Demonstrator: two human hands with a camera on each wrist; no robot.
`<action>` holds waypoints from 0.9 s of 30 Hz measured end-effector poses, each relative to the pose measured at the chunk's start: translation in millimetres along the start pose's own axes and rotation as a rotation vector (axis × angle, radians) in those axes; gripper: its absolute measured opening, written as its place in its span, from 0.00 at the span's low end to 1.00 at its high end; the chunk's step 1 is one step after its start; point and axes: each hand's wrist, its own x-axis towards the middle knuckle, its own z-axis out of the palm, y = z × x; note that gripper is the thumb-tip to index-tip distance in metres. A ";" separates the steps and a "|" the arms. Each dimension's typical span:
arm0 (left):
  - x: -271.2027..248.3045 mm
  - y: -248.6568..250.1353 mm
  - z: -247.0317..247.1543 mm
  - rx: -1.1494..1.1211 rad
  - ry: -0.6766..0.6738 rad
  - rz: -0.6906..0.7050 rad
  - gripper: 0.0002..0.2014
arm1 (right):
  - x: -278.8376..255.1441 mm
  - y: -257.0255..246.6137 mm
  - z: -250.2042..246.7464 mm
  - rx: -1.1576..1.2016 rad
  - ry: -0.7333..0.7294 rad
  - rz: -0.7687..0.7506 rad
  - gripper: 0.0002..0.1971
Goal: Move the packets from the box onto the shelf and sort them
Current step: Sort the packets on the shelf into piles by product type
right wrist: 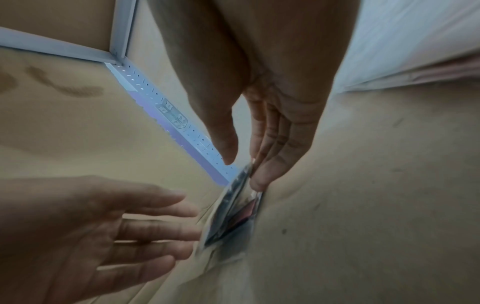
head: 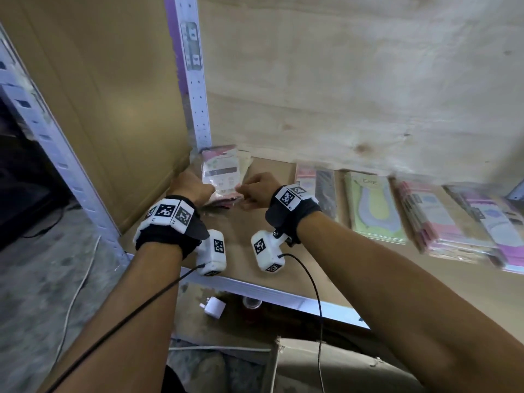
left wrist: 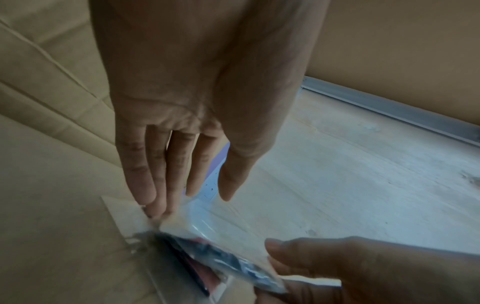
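A brown board shelf [head: 283, 222] with a pale metal front rail fills the middle of the head view, backed by a light plywood wall [head: 354, 80] and flanked on the left by a perforated white metal upright [head: 195, 89]. Along the back of the shelf lie flat packets in rows: a pink and purple stack [head: 459, 219] at the right, a green and yellow packet [head: 371, 205] beside it, then a pink-and-black one [head: 314, 180]. In the rear left corner sits a small pile of clear plastic packets with pink and black contents [head: 221, 171]. A brown cardboard box [head: 326, 361] shows at the bottom edge below the shelf. The left hand [head: 192, 185] has straight fingers touching the pile's left edge. The right hand [head: 256, 188] pinches the pile's right edge between thumb and fingers [right wrist: 270, 168].
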 end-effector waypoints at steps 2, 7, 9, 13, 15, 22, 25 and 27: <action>1.1 -4.2 -0.1 -0.082 -0.019 -0.030 0.13 | -0.5 0.2 -5.7 -0.044 0.011 0.018 0.08; -3.6 -9.1 9.9 -0.221 -0.067 -0.132 0.14 | -18.1 3.6 -20.9 -0.065 -0.069 0.055 0.10; -6.5 -2.1 13.3 -0.321 -0.046 -0.133 0.20 | -28.1 3.3 -30.2 -0.018 -0.082 0.016 0.08; -18.9 28.3 14.6 -0.626 -0.130 -0.079 0.26 | -50.7 -6.0 -56.7 -0.088 -0.036 -0.140 0.06; -29.1 45.8 13.6 -0.740 -0.203 -0.091 0.35 | -63.1 -12.5 -72.0 -0.111 0.007 -0.243 0.05; -46.2 87.5 25.2 -1.231 -0.396 0.054 0.40 | -109.8 -15.1 -128.0 -0.447 0.077 -0.507 0.14; -52.8 96.7 46.5 -1.186 -0.419 0.044 0.14 | -125.3 -3.6 -152.7 -0.491 0.043 -0.474 0.14; -57.4 102.0 60.1 -1.140 -0.439 0.067 0.10 | -131.4 7.8 -171.3 -0.412 0.104 -0.454 0.12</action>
